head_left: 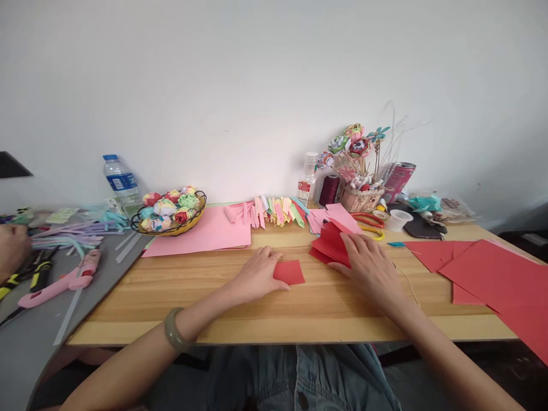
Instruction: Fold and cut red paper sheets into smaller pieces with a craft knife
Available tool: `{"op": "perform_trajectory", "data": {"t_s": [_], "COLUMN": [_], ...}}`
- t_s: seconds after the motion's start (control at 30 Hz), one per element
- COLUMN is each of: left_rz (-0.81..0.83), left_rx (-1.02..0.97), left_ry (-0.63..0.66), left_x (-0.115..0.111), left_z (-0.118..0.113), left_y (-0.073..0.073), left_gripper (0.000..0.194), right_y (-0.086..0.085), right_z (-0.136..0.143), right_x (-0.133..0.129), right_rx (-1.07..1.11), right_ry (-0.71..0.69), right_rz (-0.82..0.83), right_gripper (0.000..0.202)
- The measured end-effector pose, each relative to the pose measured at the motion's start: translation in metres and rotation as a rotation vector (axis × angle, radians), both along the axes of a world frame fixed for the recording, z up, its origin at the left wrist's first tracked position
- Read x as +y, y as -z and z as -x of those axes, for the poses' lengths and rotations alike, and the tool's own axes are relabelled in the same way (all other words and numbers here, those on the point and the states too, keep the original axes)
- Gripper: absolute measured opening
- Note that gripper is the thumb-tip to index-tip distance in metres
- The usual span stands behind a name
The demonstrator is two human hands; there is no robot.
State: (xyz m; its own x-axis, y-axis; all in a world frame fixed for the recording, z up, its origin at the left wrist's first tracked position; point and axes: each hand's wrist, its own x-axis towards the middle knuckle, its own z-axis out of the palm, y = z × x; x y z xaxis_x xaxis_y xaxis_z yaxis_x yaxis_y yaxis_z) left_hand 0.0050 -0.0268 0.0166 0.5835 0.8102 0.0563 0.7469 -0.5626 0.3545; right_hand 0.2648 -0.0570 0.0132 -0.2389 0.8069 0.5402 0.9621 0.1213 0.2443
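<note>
A small red paper square [290,272] lies at the middle of the wooden table, its left part covered by my left hand [257,271]. The thumb rests along its lower edge and the fingers curl at its upper left. To the right, my right hand [369,261] grips a fanned stack of red paper squares [331,244], thumb below and fingers over the right side. The stack is tilted, with its left edges spread apart. Behind it lie pink paper pieces [343,217] and red-handled scissors [367,220].
Large red sheets [483,271] cover the right side. A basket of paper flowers [171,214] stands on pink sheets [214,231]. Folded strips [278,211], a bottle [307,180] and a flower pot [362,198] line the wall. At left are a pink glue gun [64,283] and another person's hand [13,248].
</note>
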Motion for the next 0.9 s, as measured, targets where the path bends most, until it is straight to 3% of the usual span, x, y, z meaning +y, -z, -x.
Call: {"op": "perform_trajectory", "data": {"t_s": [0.1, 0.17, 0.27, 0.4, 0.53, 0.63, 0.73, 0.77, 0.83, 0.9], "left_rz": [0.063, 0.124, 0.383, 0.799, 1.030, 0.950, 0.813, 0.755, 0.626, 0.419], "left_rx": [-0.035, -0.119, -0.439, -0.979, -1.226, -1.237, -1.066, -0.982, -0.780, -0.528], "left_ry": [-0.046, -0.123, -0.252, -0.319, -0.262, -0.313, -0.379, -0.401, -0.388, -0.319], "left_x": [0.004, 0.006, 0.008, 0.005, -0.001, 0.002, 0.013, 0.018, 0.025, 0.030], "left_z": [-0.001, -0.005, -0.016, -0.036, -0.048, -0.046, -0.035, -0.031, -0.023, -0.017], "left_y": [-0.003, -0.004, -0.002, -0.001, -0.003, -0.003, -0.004, -0.006, -0.010, -0.016], "left_gripper": [0.058, 0.052, 0.048, 0.037, 0.037, 0.033, 0.030, 0.030, 0.034, 0.043], "right_y": [0.003, 0.002, -0.002, -0.007, -0.009, -0.013, -0.018, -0.019, -0.019, -0.018], "right_z": [-0.005, -0.003, 0.005, 0.037, 0.082, 0.094, 0.074, 0.061, 0.031, 0.003], "right_x": [-0.003, -0.005, -0.004, 0.001, -0.005, -0.012, -0.009, -0.004, 0.009, 0.024], "right_rx": [-0.028, -0.002, 0.151, 0.461, 0.574, 0.535, 0.509, 0.494, 0.413, 0.255], "right_ry": [0.049, 0.073, 0.055, -0.098, -0.306, -0.499, -0.604, -0.554, -0.295, -0.082], "right_rz": [0.108, 0.167, 0.154, 0.135, 0.354, 0.492, 0.449, 0.359, 0.088, -0.019], "right_gripper": [0.044, 0.045, 0.046, 0.042, 0.047, 0.032, 0.026, 0.027, 0.034, 0.046]}}
